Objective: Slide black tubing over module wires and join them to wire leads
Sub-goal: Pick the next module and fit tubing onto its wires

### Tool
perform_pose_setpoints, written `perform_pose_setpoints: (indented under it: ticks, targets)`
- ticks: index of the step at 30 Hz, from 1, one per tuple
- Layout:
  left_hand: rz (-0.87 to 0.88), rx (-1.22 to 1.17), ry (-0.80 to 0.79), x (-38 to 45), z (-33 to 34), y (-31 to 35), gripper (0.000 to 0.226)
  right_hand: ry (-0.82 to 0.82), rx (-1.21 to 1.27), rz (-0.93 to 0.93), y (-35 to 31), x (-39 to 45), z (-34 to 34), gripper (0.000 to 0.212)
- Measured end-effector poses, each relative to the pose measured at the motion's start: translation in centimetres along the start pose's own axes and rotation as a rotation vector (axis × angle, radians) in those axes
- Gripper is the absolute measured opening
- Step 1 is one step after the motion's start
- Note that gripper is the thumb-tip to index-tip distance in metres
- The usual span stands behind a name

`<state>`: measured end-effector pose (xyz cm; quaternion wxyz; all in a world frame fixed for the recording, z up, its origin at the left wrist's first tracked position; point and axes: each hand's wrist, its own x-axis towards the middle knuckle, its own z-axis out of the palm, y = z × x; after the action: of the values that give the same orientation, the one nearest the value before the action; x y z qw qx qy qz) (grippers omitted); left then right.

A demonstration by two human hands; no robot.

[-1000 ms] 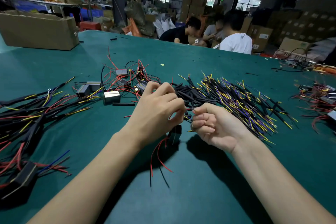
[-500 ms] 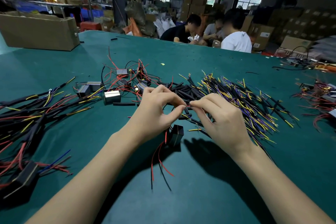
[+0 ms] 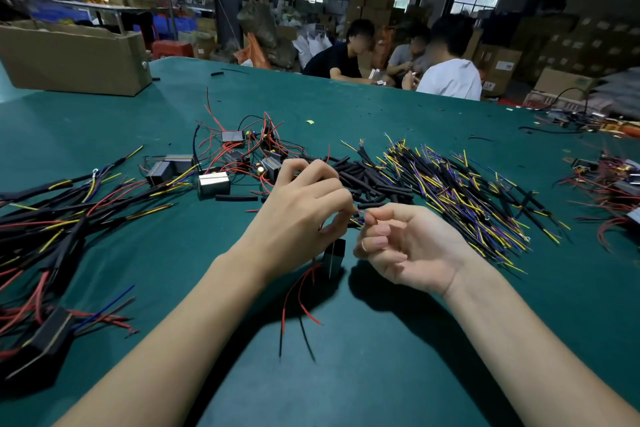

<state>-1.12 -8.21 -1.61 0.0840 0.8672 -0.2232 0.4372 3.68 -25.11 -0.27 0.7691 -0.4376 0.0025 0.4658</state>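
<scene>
A small black module (image 3: 334, 255) hangs just below my hands, its red and black wires (image 3: 299, 302) trailing onto the green table (image 3: 381, 374). My left hand (image 3: 301, 218) pinches the module's wire ends at its fingertips. My right hand (image 3: 398, 246), palm turned up, pinches a thin yellow wire lead (image 3: 356, 221) that meets the left fingertips. Short black tubing pieces (image 3: 367, 180) lie in a heap just beyond the hands. A big pile of yellow, purple and black wire leads (image 3: 460, 191) spreads to the right of it.
Several loose modules with red wires (image 3: 239, 156) lie beyond my left hand. Joined black-sleeved assemblies (image 3: 52, 229) crowd the left edge. More modules (image 3: 609, 184) sit at far right. A cardboard box (image 3: 72, 59) stands at back left. Three people (image 3: 398, 59) sit beyond the table's far edge.
My right hand has turned from palm-down to palm-up while staying at the left fingertips, twisting the wires where they meet. The module under my hands stays in place.
</scene>
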Motion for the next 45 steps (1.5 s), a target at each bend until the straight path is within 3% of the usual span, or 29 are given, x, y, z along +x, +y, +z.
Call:
perform_pose_setpoints:
  ticks: [3, 6, 9, 13, 16, 20, 24, 26, 30, 33, 39, 45]
  targets:
    - [-0.098, -0.093, -0.027, -0.4, 0.1, -0.2, 0.006, 0.125, -0.366, -0.211, 0.0, 0.2, -0.4, 0.015]
    - [-0.242, -0.227, -0.021, -0.6, 0.0, -0.3, 0.001, 0.265, -0.771, -0.686, 0.2, 0.2, -0.7, 0.008]
    - [-0.308, -0.294, -0.004, -0.6, 0.2, -0.3, 0.002, 0.247, -1.142, -1.062, 0.3, -0.1, -1.3, 0.023]
    - [-0.313, -0.345, -0.01, -0.5, 0.3, -0.1, 0.005, 0.348, -1.6, -1.346, 0.4, 0.1, -2.0, 0.02]
    - [-0.305, -0.35, -0.017, -0.5, 0.3, 0.1, 0.007, 0.396, -1.664, -1.454, 0.8, 0.3, -2.1, 0.005]
    - [-0.255, -0.288, -0.028, -0.7, 0.3, -0.1, 0.005, 0.381, -1.573, -1.359, 0.6, 0.2, -2.1, 0.005]
    - [-0.097, -0.091, 0.001, -0.5, 0.3, -0.3, 0.002, 0.392, -0.984, -0.939, 1.1, 1.1, -1.0, 0.031]
    - [-0.118, -0.086, 0.016, -0.6, 0.4, -0.5, 0.004, 0.366, -0.827, -0.787, 1.2, 1.6, -1.1, 0.036]
    - [-0.558, -0.358, 0.108, -0.6, 0.4, -0.3, 0.029, 0.306, -0.884, -0.788, 1.2, 1.5, -1.6, 0.022]
    - [-0.768, -0.471, 0.088, -0.5, 0.5, -0.3, 0.024, 0.381, -0.919, -0.82, 1.1, 1.7, -2.0, 0.02]
    - [-0.745, -0.436, -0.062, -0.7, 0.1, -0.1, 0.011, 0.501, -0.982, -0.835, 0.9, 1.7, -3.0, 0.023]
    - [-0.676, -0.48, -0.073, -0.4, 0.4, 0.6, 0.02, 0.47, -1.054, -0.827, 1.3, 1.9, -2.9, 0.02]
